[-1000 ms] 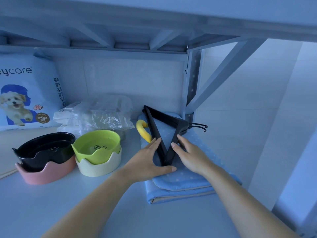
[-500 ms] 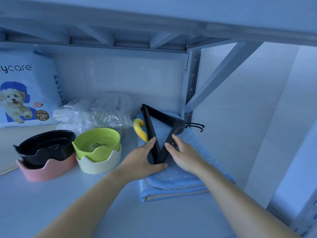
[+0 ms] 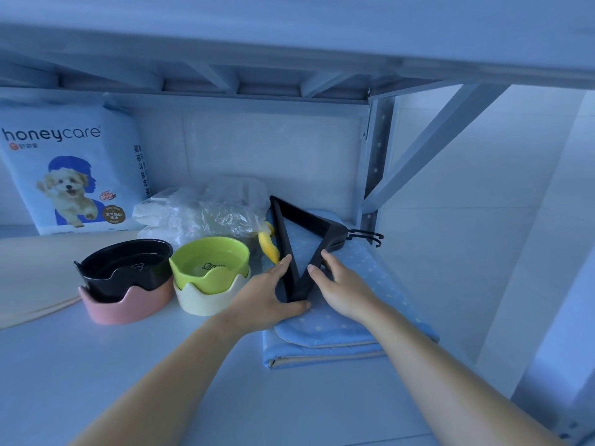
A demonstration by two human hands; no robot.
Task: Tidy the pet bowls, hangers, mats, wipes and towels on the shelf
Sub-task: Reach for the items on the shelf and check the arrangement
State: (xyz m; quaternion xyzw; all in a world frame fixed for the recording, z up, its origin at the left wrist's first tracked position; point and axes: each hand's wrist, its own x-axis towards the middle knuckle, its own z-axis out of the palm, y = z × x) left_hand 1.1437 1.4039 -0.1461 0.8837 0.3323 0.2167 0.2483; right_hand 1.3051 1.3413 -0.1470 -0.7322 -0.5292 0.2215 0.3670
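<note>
**Black hangers on the blue mat**

Your left hand and right hand, fingers spread flat, press either side of the stacked black plastic triangular hangers. These lie atop the folded blue dotted mat, hooks pointing away from the nested green-and-cream pet bowls beside the mat.

Black hangers lie flat on the folded blue mat.
</note>
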